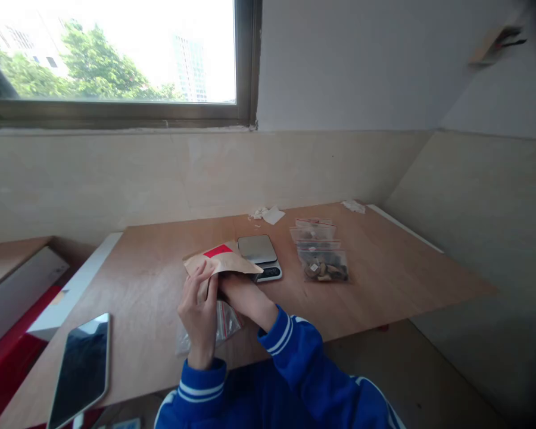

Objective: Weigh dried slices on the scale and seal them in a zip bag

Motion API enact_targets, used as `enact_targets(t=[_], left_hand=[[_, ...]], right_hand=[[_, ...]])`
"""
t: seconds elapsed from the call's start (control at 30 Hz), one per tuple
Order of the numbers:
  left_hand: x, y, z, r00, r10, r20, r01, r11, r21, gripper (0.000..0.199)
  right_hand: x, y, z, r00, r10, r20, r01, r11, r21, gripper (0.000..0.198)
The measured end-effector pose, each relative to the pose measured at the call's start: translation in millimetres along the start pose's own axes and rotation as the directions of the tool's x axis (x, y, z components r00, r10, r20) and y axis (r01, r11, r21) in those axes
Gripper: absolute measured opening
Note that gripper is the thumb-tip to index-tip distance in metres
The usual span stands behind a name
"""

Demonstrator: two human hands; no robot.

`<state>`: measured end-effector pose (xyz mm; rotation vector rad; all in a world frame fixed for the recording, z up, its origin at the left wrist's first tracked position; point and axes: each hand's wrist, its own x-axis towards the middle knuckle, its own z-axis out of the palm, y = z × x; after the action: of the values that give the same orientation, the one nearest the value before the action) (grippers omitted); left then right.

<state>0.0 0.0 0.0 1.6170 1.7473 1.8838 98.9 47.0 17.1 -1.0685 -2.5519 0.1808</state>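
The single view looks from head height, forward and down over the tabletop (384, 280). The blue sleeves (304, 351) enter close up at the bottom edge; the wall (339, 65) stands farther off, facing the camera, with the window (116, 59) upper left.

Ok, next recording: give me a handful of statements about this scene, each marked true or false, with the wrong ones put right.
1. The left hand holds the paper bag. True.
2. The paper bag has a red patch on it. True.
3. The filled clear bags lie left of the scale. False: they lie to its right.
4. The right hand rests on top of the scale. False: it reaches into the paper bag's opening.
5. The sleeves are blue with white stripes. True.
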Motion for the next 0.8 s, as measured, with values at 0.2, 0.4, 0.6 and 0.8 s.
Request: enact_targets(t=[0.2,0.4,0.6,0.8], left_hand=[[7.1,6.8,-6.3,0.990,-0.142,0.020,0.142,0.990,-0.002,0.028],[22.7,10.7,-12.2,0.977,-0.203,0.062,0.194,0.972,0.129,0.031],[33.7,11.3,-13.9,0.965,-0.236,0.111,0.215,0.961,0.172,0.035],[45.3,3.3,-24.6,0.952,-0.284,0.112,0.249,0.935,0.253,0.042]], right_hand=[[-11.8,-3.9,-28.8,0.994,0.011,-0.105,-0.011,1.000,0.003,0.027],[-12.0,3.5,-23.0,0.928,-0.066,-0.366,0.040,0.996,-0.078,0.026],[-23.1,14.4,-21.0,0.711,0.002,-0.703,0.172,0.969,0.177,0.019],[-38.0,59.5,-4.6,0.412,0.509,-0.756,0.035,0.820,0.571,0.018]])
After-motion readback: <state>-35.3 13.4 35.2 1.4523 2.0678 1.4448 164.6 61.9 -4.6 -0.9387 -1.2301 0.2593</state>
